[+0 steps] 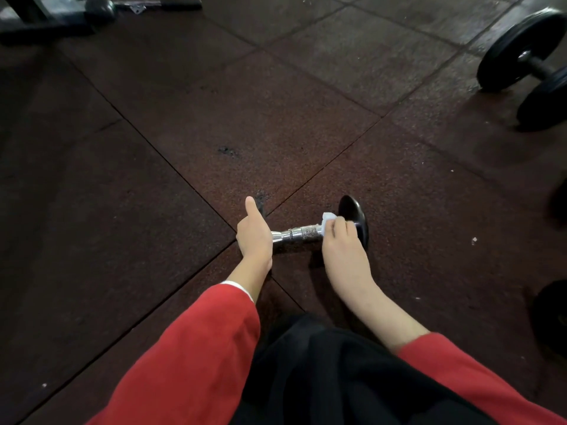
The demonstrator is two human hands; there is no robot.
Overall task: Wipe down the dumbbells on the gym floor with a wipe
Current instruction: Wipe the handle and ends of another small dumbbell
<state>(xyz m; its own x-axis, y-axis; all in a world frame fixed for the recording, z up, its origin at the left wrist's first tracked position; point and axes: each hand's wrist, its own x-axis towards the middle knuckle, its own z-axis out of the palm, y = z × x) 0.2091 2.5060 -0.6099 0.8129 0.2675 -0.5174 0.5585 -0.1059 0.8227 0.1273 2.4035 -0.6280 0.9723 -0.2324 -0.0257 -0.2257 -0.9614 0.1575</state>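
A small dumbbell (302, 234) with a chrome knurled handle and black end plates lies on the dark rubber floor in front of me. My left hand (254, 234) covers its left end, thumb pointing up, and hides most of the left plate. My right hand (340, 237) pinches a pale blue-white wipe (327, 219) against the right end of the handle, next to the black right plate (356, 214).
A larger black dumbbell (529, 67) lies at the far right. Dark plates (552, 314) sit at the right edge. A machine base (46, 23) and a bar (159, 6) lie at the top left. My knee in black trousers is below.
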